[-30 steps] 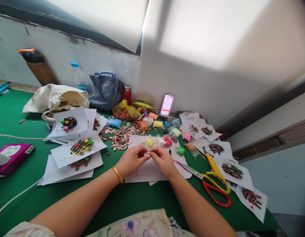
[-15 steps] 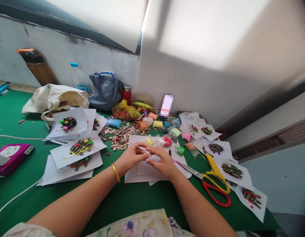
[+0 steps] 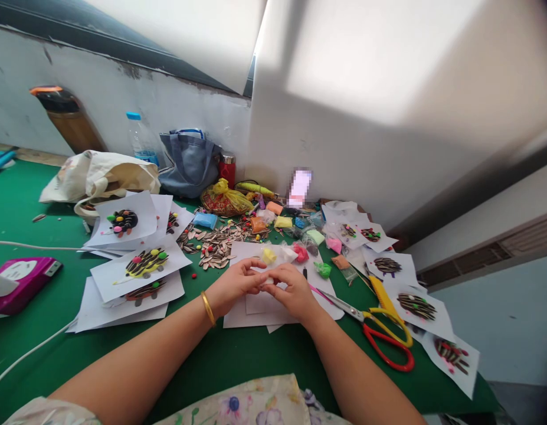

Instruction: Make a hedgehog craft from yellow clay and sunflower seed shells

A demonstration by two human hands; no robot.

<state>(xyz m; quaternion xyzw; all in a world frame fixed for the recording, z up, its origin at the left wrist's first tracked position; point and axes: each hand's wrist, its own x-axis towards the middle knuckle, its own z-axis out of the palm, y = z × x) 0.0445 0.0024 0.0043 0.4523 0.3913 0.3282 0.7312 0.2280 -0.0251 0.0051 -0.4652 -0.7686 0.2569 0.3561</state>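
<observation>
My left hand (image 3: 238, 284) and my right hand (image 3: 293, 290) meet over the white paper sheets (image 3: 238, 313), fingertips together. Pinched between them is a small white lump of modelling clay (image 3: 268, 281), mostly covered by the fingers. Just beyond the fingers, on the top sheet, are clay pieces in clear wrap: a yellow one (image 3: 268, 255), a red one (image 3: 300, 252) and a white one (image 3: 285, 254). To the right of my right hand, scissors (image 3: 366, 319) with yellow and red handles lie beside a yellow utility knife (image 3: 386, 301).
Sunflower seeds (image 3: 218, 245) are heaped behind my left hand. Papers with seed-and-clay pictures are stacked at left (image 3: 144, 268) and right (image 3: 417, 307). Bags, including a blue one (image 3: 189, 165), and a clear bottle (image 3: 140, 139) line the wall. A phone (image 3: 300, 188) leans there.
My fingers have closed in on each other, and the gap around the white lump has narrowed. Everything else on the table stays where it was.
</observation>
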